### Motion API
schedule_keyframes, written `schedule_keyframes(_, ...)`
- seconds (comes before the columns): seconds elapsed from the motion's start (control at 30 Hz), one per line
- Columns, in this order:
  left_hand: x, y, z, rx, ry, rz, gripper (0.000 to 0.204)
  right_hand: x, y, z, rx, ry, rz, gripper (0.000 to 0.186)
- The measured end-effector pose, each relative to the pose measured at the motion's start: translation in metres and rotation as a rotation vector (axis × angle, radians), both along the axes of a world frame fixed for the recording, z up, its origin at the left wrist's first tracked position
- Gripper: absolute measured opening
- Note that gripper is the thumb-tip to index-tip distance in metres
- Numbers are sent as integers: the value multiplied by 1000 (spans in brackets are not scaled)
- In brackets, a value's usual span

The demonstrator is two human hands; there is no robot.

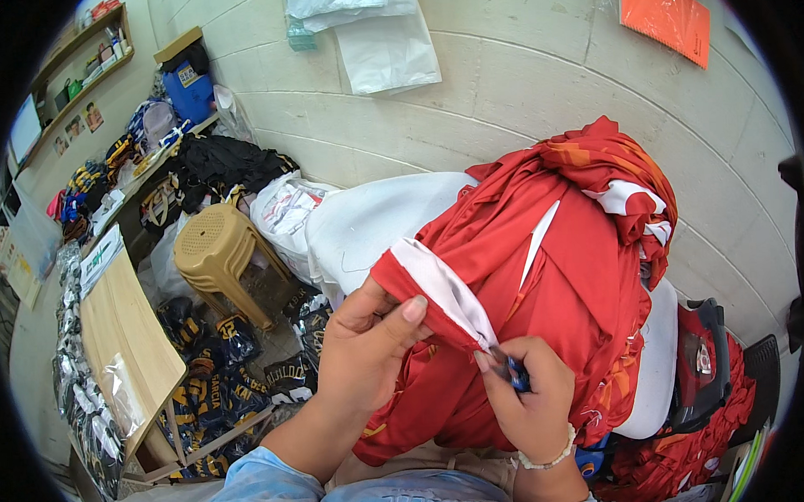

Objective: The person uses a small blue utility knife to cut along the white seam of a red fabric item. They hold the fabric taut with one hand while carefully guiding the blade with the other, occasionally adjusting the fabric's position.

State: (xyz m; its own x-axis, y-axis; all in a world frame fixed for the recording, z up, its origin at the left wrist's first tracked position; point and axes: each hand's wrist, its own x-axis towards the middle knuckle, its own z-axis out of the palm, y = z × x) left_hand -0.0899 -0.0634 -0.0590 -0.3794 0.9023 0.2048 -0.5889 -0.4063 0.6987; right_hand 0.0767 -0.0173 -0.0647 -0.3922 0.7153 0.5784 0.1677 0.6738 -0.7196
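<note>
My left hand is closed on the edge of a red garment, thumb on top, holding up a hem with a white inner band. In my right hand are small blue-handled thread snips, mostly covered by the fingers. Their metal tip meets the lower end of the white band; whether the blades touch a thread is too small to tell. The red cloth, with orange and white patches, lies heaped over a white padded board and hangs down toward my lap.
Right of the heap stands a dark iron, with more red cloth below. To the left are stacked tan plastic stools, a wooden table and bagged dark jerseys on the floor. A block wall rises behind.
</note>
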Motion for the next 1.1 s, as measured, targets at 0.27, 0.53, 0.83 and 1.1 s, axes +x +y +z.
schedule_keyframes(0.27, 0, -7, 0, 74, 171, -68, 48, -4, 2, 0, 62, 149, 110, 38)
schedule_keyframes(0.53, 3, -9, 3, 52, 194, -130, 56, -5, 7, 1, 135, 181, 112, 35)
schedule_keyframes(0.83, 3, -7, 0, 75, 254, -111, 56, -3, 7, 6, 66, 160, 160, 38)
schedule_keyframes(1.1, 3, -7, -2, 87, 266, -112, 56, -3, 6, 6, 4, 152, 187, 37)
